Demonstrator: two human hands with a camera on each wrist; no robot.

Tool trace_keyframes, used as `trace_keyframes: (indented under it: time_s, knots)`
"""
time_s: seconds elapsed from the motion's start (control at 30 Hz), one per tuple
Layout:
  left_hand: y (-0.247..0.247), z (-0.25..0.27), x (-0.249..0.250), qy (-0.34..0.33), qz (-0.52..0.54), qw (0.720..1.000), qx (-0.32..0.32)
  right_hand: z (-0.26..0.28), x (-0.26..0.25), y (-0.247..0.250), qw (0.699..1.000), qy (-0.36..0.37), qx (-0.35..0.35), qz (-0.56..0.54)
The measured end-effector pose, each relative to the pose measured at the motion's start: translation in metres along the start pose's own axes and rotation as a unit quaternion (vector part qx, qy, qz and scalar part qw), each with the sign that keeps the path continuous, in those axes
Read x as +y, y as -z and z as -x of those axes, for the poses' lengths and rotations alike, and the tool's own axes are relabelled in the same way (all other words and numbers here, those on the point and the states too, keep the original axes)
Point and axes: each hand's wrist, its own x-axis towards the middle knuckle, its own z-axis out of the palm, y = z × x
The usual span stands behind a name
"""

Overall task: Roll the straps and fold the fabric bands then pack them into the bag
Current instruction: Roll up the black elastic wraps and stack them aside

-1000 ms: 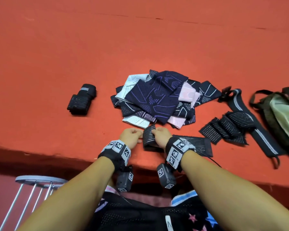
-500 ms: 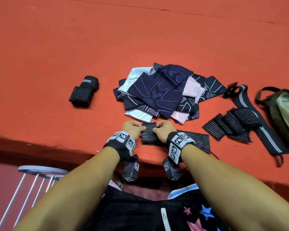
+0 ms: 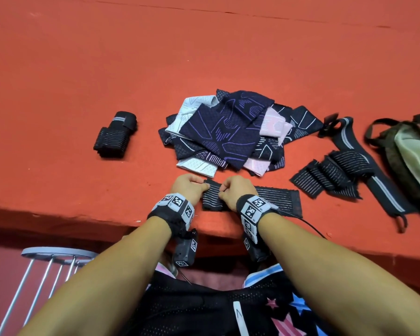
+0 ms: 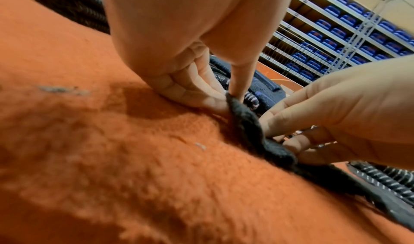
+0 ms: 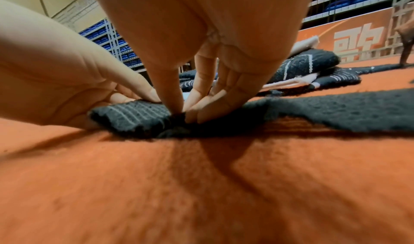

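Observation:
A black strap with thin grey stripes lies along the near edge of the orange felt table, its left end folded over. My left hand pinches that folded end between thumb and fingers. My right hand pinches the same folded part from the right. A rolled black strap rests at the left. A pile of patterned fabric bands lies just beyond my hands. The olive bag sits at the far right, partly cut off.
More loose black straps and a long grey-striped strap lie between the pile and the bag. A metal stool stands below the table edge at the left. Shelves with blue items stand behind.
The strap's left end was upright in both hands; it now lies folded flat under my fingertips. The view has shifted slightly.

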Motion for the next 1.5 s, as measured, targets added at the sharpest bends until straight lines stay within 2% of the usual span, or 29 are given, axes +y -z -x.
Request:
trace_keyframes:
  time_s: [0.17,0.3,0.4,0.5,0.6,0.73,0.9,1.03,1.2,1.33,1.5]
  knots:
    - [-0.008,0.003,0.016,-0.012,0.031,0.999,-0.026,-0.004,0.002,0.018,0.997,0.019,-0.063,-0.045]
    - [-0.020,0.006,0.021,-0.024,0.048,0.998,-0.040,-0.004,0.005,0.024,0.976,-0.026,-0.112,-0.182]
    - [-0.029,0.009,0.023,-0.022,0.068,0.995,-0.063,-0.004,0.011,0.030,0.961,-0.056,-0.106,-0.249]
    - [-0.035,0.016,0.029,-0.014,0.080,0.992,-0.099,-0.003,0.017,0.034,0.956,-0.057,-0.097,-0.271]
    - [-0.035,0.020,0.030,-0.003,0.060,0.992,-0.111,0.000,0.028,0.033,0.967,-0.019,-0.095,-0.235]
    - [-0.034,0.017,0.024,0.007,-0.007,0.998,-0.065,-0.002,0.037,0.037,0.990,0.020,-0.077,-0.121]
    - [-0.046,0.020,0.015,0.017,-0.008,0.999,-0.040,-0.004,0.042,0.034,0.999,0.009,-0.031,-0.024]
    - [-0.049,0.021,0.016,0.015,-0.025,0.999,-0.038,-0.005,0.049,0.027,1.000,-0.010,0.013,-0.017]
    - [-0.052,0.020,0.019,0.009,-0.048,0.998,-0.047,-0.003,0.052,0.027,0.999,0.006,0.045,0.002]
    - [-0.058,0.022,0.024,-0.014,-0.062,0.996,-0.056,-0.002,0.056,0.030,0.999,-0.016,0.030,-0.010]
    - [-0.054,0.024,0.030,-0.032,-0.031,0.998,-0.040,0.001,0.054,0.030,0.998,-0.022,0.036,-0.049]
